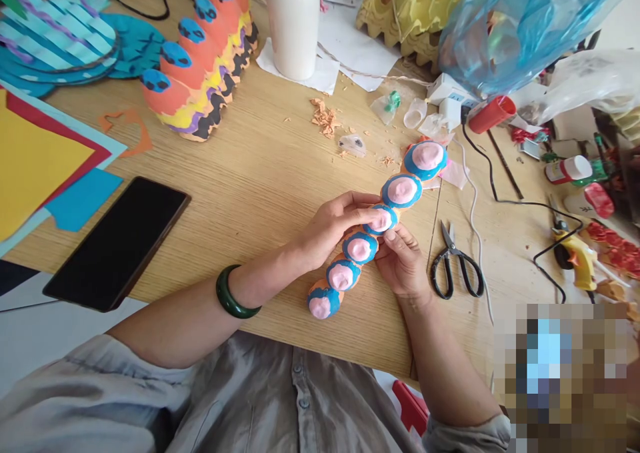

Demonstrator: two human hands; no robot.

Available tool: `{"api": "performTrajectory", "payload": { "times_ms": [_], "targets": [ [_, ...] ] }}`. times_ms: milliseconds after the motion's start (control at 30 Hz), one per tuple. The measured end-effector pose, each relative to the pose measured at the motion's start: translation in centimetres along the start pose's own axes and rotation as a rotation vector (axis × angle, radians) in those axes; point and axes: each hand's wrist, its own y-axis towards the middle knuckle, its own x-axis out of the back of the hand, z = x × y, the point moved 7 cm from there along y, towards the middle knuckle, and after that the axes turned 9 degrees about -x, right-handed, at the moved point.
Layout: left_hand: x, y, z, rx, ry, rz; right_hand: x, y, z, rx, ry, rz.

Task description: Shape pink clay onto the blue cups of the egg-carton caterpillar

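Between my two hands is a painted egg-carton strip (360, 248), a row of several bumps coloured blue with pink tops and orange edges. It lies slantwise above the wooden table, its far end up and to the right. My left hand (336, 226) grips the middle of the strip from the left, fingers over its edge and onto a pink top. From the right, my right hand (403, 260) pinches the strip near the same bump, with the thumb on the edge. Some fingers are hidden beneath the strip. Black-handled scissors (456, 260) lie right of my right hand.
A phone (117, 243) and coloured paper sheets (45, 166) lie at left. Behind stand a painted egg carton (205, 60) and a white bottle (293, 26). Orange scraps (325, 116), a power strip (450, 92), cables, a blue plastic bag (505, 33) and a glue gun (575, 260) crowd the right.
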Motion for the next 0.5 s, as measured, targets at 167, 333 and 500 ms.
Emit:
{"api": "performTrajectory", "payload": {
  "times_ms": [167,333,500],
  "targets": [
    [0.1,-0.2,-0.5,-0.008,0.062,-0.025,-0.6,-0.1,0.1,-0.006,-0.011,0.019],
    [0.2,-0.1,-0.2,0.021,0.074,-0.027,-0.4,0.0,-0.1,-0.027,-0.004,0.012],
    [-0.5,0.0,-1.0,-0.059,0.133,0.108,0.4,0.2,0.0,-0.014,0.043,-0.013]
  ]
}}
